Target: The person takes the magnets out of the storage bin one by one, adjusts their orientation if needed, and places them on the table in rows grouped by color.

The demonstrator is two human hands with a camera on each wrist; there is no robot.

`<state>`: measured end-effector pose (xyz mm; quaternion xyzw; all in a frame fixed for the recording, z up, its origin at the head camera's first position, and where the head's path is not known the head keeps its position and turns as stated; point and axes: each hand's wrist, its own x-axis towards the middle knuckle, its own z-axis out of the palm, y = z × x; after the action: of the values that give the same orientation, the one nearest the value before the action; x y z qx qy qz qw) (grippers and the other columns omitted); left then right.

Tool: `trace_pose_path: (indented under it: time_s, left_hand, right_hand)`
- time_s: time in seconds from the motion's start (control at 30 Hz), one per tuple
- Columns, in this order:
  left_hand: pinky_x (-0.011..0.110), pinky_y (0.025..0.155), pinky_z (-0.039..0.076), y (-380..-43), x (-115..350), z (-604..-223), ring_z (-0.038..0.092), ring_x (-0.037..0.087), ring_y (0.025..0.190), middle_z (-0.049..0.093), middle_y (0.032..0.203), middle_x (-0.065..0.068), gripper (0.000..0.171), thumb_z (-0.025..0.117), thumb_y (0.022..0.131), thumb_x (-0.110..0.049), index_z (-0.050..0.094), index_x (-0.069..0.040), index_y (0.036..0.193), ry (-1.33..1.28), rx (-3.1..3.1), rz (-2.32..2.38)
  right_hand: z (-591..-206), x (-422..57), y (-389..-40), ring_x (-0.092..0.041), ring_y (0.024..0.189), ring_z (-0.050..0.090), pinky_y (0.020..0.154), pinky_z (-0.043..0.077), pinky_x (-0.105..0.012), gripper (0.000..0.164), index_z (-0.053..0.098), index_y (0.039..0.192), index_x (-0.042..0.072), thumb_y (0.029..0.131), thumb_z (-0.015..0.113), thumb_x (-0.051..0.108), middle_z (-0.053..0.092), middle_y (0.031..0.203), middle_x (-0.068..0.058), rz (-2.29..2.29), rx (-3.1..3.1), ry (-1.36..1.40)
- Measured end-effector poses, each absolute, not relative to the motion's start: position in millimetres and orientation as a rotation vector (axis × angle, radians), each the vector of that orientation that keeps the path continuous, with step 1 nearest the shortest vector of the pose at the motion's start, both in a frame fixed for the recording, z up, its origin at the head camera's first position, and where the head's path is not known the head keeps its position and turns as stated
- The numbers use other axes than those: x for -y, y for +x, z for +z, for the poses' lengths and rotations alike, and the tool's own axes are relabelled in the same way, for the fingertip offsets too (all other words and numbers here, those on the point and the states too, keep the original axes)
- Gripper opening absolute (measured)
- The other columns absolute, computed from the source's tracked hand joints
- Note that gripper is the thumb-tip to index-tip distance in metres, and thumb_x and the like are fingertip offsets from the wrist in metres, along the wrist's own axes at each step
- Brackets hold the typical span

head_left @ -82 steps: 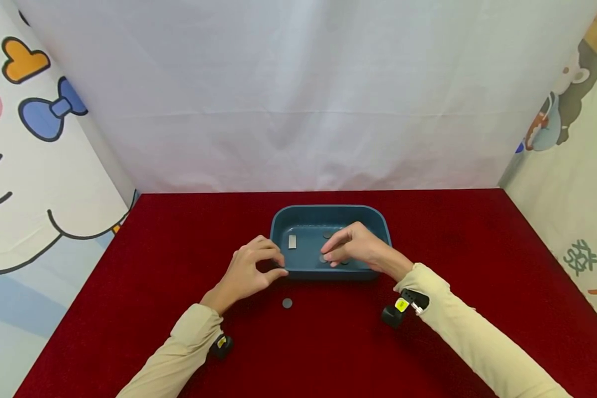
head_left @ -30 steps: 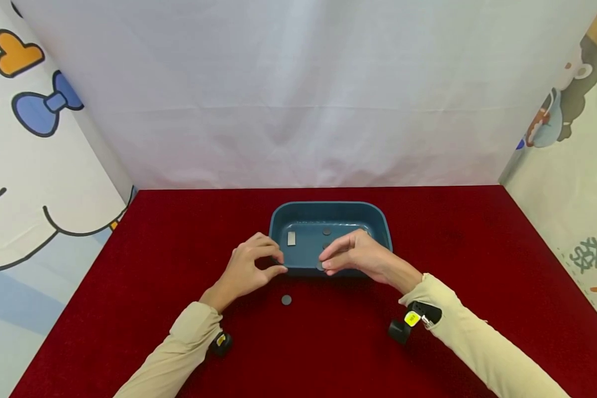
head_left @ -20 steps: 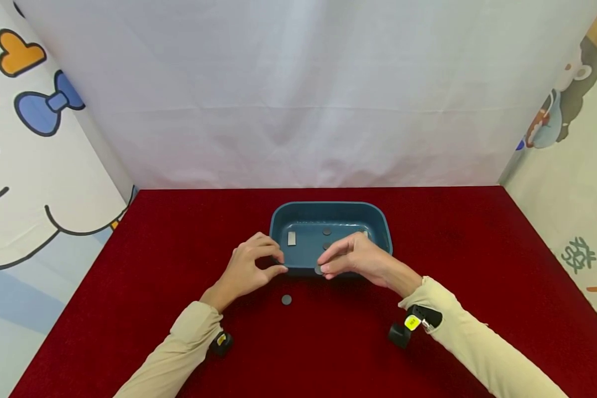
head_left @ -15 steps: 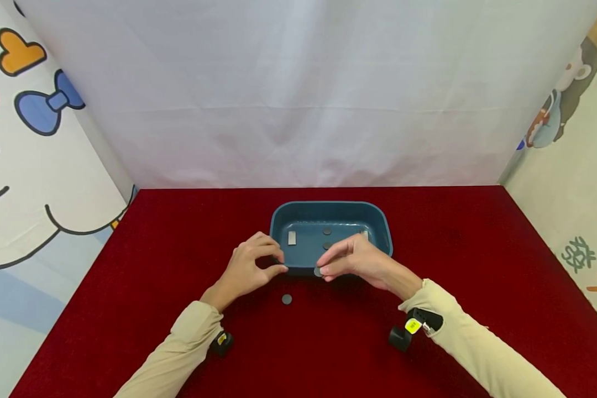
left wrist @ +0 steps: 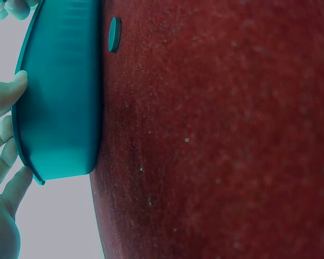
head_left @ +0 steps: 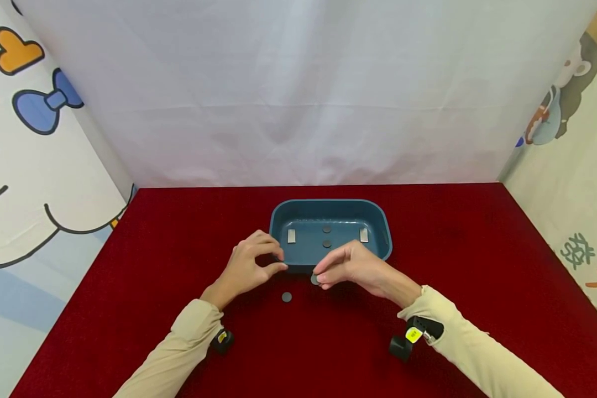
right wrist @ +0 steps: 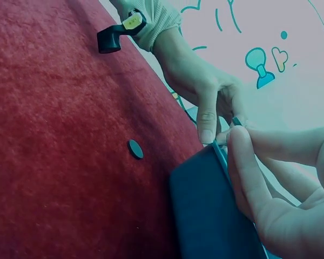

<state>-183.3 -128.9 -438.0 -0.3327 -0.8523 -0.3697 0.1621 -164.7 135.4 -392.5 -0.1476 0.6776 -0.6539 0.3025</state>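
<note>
In the head view a blue rectangular tray (head_left: pixel 298 269) stands on the red cloth. My left hand (head_left: pixel 251 262) grips its near left corner; in the left wrist view the thumb (left wrist: pixel 11 91) lies against the outer wall and the fingers are at the rim. My right hand (head_left: pixel 350 271) pinches a round grey disc (head_left: pixel 315 279) between thumb and fingers, just in front of the tray's near rim. A second grey disc (head_left: pixel 287 297) lies flat on the cloth in front of the tray. Inside the tray are two more dark discs, one a far disc (head_left: pixel 326 229) and one a nearer disc (head_left: pixel 326 244).
Two small pale rectangular pieces lie in the tray, a left piece (head_left: pixel 291 236) and a right piece (head_left: pixel 364 235). The red cloth (head_left: pixel 204 215) spreads around the tray. A white curtain (head_left: pixel 303 99) hangs behind, with cartoon-printed sheets on both sides.
My right hand has lifted a disc from inside the tray and drawn it toward me past the near rim, uncovering the right-hand pale piece. The left hand has kept its place at the corner.
</note>
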Motion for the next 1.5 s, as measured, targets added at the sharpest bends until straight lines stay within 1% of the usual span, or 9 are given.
trace_pose_path:
  time_s: [0.17,0.3,0.43,0.67,1.03,1.5]
  left_hand:
    - [0.034,0.073,0.050,-183.2,128.9,-437.8,0.054,0.011,0.090,0.063,0.089,-0.005,0.012,0.081,0.073,-0.017,0.070,-0.014,0.078,-0.937,2.443,-1.055]
    - [0.033,0.072,0.050,-183.3,128.4,-437.9,0.054,0.011,0.089,0.063,0.090,-0.005,0.012,0.081,0.074,-0.017,0.070,-0.015,0.077,-0.937,2.447,-1.042]
    - [0.033,0.072,0.050,-183.3,127.2,-436.6,0.054,0.011,0.089,0.063,0.090,-0.006,0.012,0.081,0.073,-0.016,0.070,-0.017,0.077,-0.935,2.445,-1.038]
    - [0.033,0.072,0.050,-183.8,127.1,-436.2,0.054,0.012,0.089,0.063,0.089,-0.005,0.012,0.081,0.073,-0.015,0.070,-0.015,0.077,-0.932,2.446,-1.049]
    - [0.034,0.073,0.050,-184.3,128.3,-436.7,0.054,0.012,0.089,0.063,0.088,-0.005,0.013,0.082,0.072,-0.013,0.070,-0.013,0.077,-0.946,2.425,-1.065]
    - [0.034,0.073,0.050,-183.3,128.1,-436.6,0.054,0.012,0.089,0.063,0.089,-0.005,0.012,0.081,0.073,-0.013,0.070,-0.014,0.078,-0.947,2.436,-1.064]
  right_hand:
    - [-396.7,-132.2,-161.1,-0.022,0.073,0.068,0.080,0.053,-0.042,0.026,0.066,0.102,-0.012,0.081,0.071,0.002,0.070,0.088,-0.014,-1.729,-1.790,-0.377]
    - [-399.0,-130.0,-159.1,-0.022,0.073,0.068,0.080,0.053,-0.042,0.028,0.064,0.103,-0.015,0.082,0.070,0.001,0.070,0.089,-0.016,-1.726,-1.788,-0.381]
    - [-400.3,-128.1,-157.5,-0.022,0.073,0.068,0.079,0.053,-0.042,0.025,0.066,0.102,-0.014,0.082,0.070,0.000,0.070,0.088,-0.015,-1.715,-1.797,-0.392]
    - [-404.6,-124.5,-153.8,-0.020,0.069,0.068,0.077,0.054,-0.042,0.021,0.069,0.098,-0.010,0.080,0.072,0.000,0.071,0.083,-0.014,-1.706,-1.789,-0.386]
    - [-415.2,-118.6,-149.1,-0.019,0.073,0.069,0.078,0.054,-0.038,0.024,0.066,0.102,-0.013,0.082,0.069,0.000,0.071,0.087,-0.012,-1.707,-1.795,-0.370]
    - [-425.9,-112.4,-146.1,-0.019,0.071,0.068,0.077,0.054,-0.040,0.023,0.067,0.101,-0.013,0.081,0.069,-0.002,0.071,0.084,-0.013,-1.740,-1.813,-0.317]
